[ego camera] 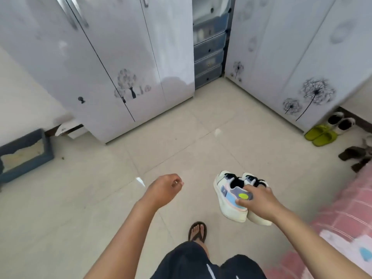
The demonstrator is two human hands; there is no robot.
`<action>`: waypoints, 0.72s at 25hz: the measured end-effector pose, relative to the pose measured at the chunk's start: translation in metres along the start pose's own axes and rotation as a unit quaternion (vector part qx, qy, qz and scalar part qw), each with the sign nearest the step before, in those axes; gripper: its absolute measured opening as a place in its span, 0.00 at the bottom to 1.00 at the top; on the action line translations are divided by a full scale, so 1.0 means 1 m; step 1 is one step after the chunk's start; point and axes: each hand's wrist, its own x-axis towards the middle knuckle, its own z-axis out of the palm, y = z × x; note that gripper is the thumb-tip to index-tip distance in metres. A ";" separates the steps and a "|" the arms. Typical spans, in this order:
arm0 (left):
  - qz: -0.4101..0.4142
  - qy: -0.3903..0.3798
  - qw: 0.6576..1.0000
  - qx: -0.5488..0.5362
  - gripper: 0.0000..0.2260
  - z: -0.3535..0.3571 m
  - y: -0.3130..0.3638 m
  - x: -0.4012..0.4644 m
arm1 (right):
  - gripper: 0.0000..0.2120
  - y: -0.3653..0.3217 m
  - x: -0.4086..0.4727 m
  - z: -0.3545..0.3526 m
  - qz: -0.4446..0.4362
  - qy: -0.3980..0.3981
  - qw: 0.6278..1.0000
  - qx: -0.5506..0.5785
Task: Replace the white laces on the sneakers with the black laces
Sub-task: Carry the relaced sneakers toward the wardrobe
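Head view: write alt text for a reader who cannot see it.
A person's right hand holds a pair of white sneakers above a tiled floor; their left hand hangs loosely curled, holding nothing. White wardrobes stand ahead.

The right hand [259,200] hides the sneakers' [231,198] heels; laces unclear.

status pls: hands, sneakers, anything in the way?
Right hand grips both sneakers together, above the floor. Left hand loosely curled, holds nothing. Sneaker laces look black. Tile floor ahead shows nothing in the way.
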 end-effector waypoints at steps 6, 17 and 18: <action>0.019 -0.005 1.000 -0.001 0.09 -0.068 0.085 0.178 | 0.23 -0.020 0.147 -0.122 0.009 0.009 1.000 -0.016; 0.017 -0.018 0.999 -0.021 0.11 -0.097 0.285 0.481 | 0.23 0.050 0.440 -0.347 -0.022 -0.010 0.997 -0.069; 0.014 -0.011 0.999 -0.035 0.11 -0.102 0.301 0.504 | 0.23 0.051 0.466 -0.365 -0.032 -0.017 0.995 -0.090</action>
